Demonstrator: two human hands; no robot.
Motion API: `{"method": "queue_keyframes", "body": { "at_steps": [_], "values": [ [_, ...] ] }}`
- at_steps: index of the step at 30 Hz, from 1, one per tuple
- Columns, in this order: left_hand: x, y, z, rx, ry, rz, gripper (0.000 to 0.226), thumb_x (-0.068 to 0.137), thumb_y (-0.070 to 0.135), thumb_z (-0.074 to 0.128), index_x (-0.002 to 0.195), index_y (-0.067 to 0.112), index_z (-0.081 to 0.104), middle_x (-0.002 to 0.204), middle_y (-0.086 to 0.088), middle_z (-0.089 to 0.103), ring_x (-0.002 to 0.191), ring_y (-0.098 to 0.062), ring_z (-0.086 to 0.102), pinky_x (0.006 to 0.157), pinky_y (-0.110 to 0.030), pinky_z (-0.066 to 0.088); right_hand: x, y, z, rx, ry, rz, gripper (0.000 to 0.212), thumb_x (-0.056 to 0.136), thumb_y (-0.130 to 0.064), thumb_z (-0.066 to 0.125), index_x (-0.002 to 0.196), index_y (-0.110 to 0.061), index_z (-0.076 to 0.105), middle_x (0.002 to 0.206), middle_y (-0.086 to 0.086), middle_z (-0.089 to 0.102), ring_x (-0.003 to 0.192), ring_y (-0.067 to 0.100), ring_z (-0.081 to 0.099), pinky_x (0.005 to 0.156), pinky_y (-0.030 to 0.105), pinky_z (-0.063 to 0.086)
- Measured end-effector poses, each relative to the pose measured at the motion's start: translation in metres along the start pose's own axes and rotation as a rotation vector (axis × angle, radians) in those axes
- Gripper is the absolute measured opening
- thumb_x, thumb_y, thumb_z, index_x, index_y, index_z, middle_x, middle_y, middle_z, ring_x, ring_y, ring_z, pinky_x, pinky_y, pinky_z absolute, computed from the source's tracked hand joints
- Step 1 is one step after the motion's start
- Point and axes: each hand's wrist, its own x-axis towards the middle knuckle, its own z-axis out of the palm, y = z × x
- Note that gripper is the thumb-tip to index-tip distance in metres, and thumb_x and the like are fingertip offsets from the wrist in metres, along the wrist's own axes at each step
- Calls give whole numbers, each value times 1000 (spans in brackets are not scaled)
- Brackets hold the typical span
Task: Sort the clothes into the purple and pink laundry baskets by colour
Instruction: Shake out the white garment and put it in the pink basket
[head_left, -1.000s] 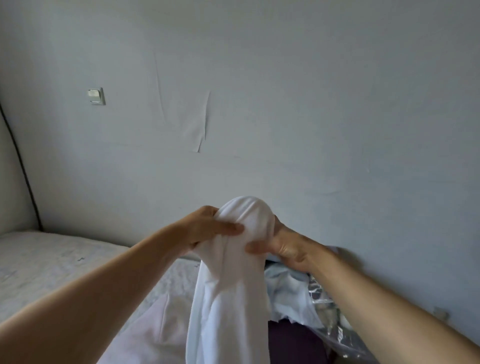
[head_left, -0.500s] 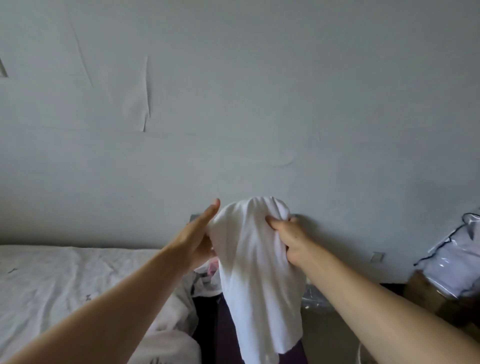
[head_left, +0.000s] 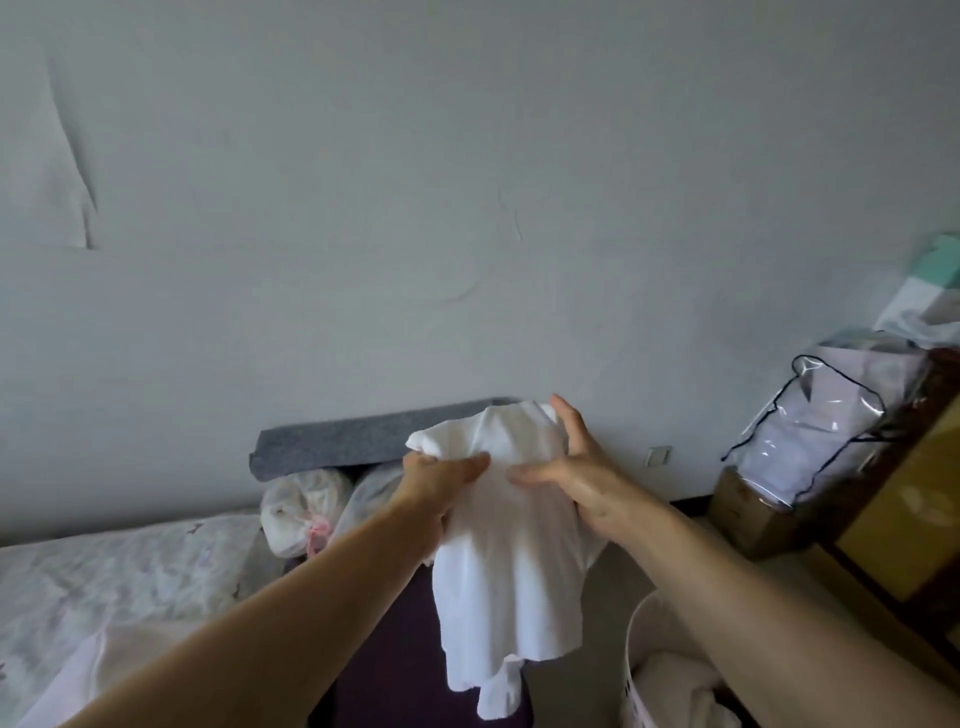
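A white garment (head_left: 504, 561) hangs in the air in front of me, held up by both hands at its top. My left hand (head_left: 436, 480) grips its upper left edge with curled fingers. My right hand (head_left: 571, 467) holds the upper right part, thumb on the front and fingers behind the cloth. Below the garment is the dark purple basket (head_left: 400, 649), mostly hidden by my left arm. The pale pink basket (head_left: 636, 639) stands at the lower right with white cloth (head_left: 670, 680) inside, partly covered by my right arm.
A bed with a pale patterned sheet (head_left: 114, 577) lies on the left. Filled plastic bags (head_left: 304, 506) and a grey rolled mat (head_left: 363, 441) sit against the wall. A clear zip bag (head_left: 815, 431) on a box and wooden furniture (head_left: 904, 519) stand at the right.
The view has swung right and down, bringing the pink basket into sight. Both hands have moved the white garment lower and rightward, and my left hand now grips it again.
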Motion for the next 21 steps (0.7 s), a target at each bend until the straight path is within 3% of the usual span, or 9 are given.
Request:
{"method": "queue_keyframes", "body": {
  "at_steps": [3,6,9,12,15,18,21],
  "values": [
    [18,-4,45,6,32,-1,80,73,18,81,137,14,34,119,-14,58,101,-32,60,81,-45,53,-6,5,-46,-333,-174,-17,119,59,-5,87,147,-44,18,143,-11,29,129,13,36,106,32,38],
    [39,-17,89,64,3,20,83,82,16,73,146,21,20,123,-11,49,96,-25,53,77,-37,44,-3,15,-90,-629,-205,-52,112,59,-7,86,147,-32,21,139,-10,34,126,12,36,98,26,37],
    [53,-30,130,131,-26,54,93,81,16,74,150,30,13,140,-15,41,111,-32,53,88,-42,49,2,26,-133,-840,-57,-61,85,57,-24,87,132,-26,46,116,-7,55,111,16,54,81,25,47],
    [59,-44,165,322,-244,68,95,66,32,85,142,33,28,137,-12,43,111,-30,55,91,-42,51,4,37,-174,-950,74,-35,52,61,-36,84,105,-22,62,91,-6,61,87,15,59,54,18,36],
    [65,-64,200,870,-440,156,98,55,25,91,137,33,38,129,-5,43,109,-24,51,94,-34,47,12,58,-212,-987,149,6,47,57,-41,84,93,-19,65,91,1,65,83,18,59,60,26,42],
    [71,-85,244,1422,-373,371,74,65,17,83,130,24,50,128,-11,34,102,-28,52,93,-31,47,17,79,-247,-1003,225,67,55,56,-39,85,102,-17,65,107,6,52,91,20,53,73,28,45],
    [81,-98,274,1577,-328,510,47,72,23,79,117,21,63,128,-8,34,105,-29,53,93,-35,48,12,90,-274,-1034,248,134,63,65,-38,82,119,-13,60,119,7,40,108,23,48,86,28,43]
  ]
}}
